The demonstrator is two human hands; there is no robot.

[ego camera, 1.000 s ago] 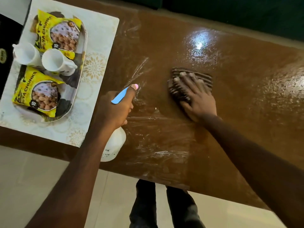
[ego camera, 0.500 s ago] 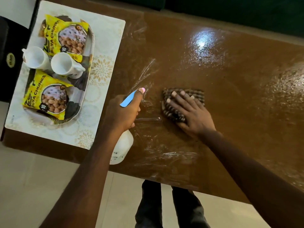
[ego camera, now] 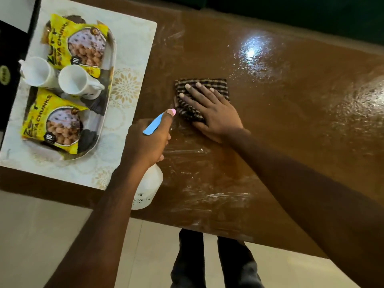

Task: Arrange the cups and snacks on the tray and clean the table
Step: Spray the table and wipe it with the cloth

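Observation:
My right hand (ego camera: 209,111) lies flat, fingers spread, on a checked brown cloth (ego camera: 216,84) pressed to the wet brown table (ego camera: 291,113). Just left of it my left hand (ego camera: 145,142) grips a white spray bottle (ego camera: 148,188) with a blue trigger and pink nozzle, held over the table's near edge. At the far left an oval tray (ego camera: 108,104) holds two white cups (ego camera: 74,82) (ego camera: 37,71) lying side by side between two yellow snack packets (ego camera: 79,44) (ego camera: 54,121).
The tray rests on a white patterned placemat (ego camera: 128,88) at the table's left end. A black object (ego camera: 8,65) stands beyond the left edge. Wet streaks cover the table's near middle. My legs (ego camera: 212,262) and pale floor tiles show below the near edge.
My right hand has slid the cloth left and slightly nearer across the table, close to the spray bottle. My left hand keeps the bottle in the same grip. The view has shifted left.

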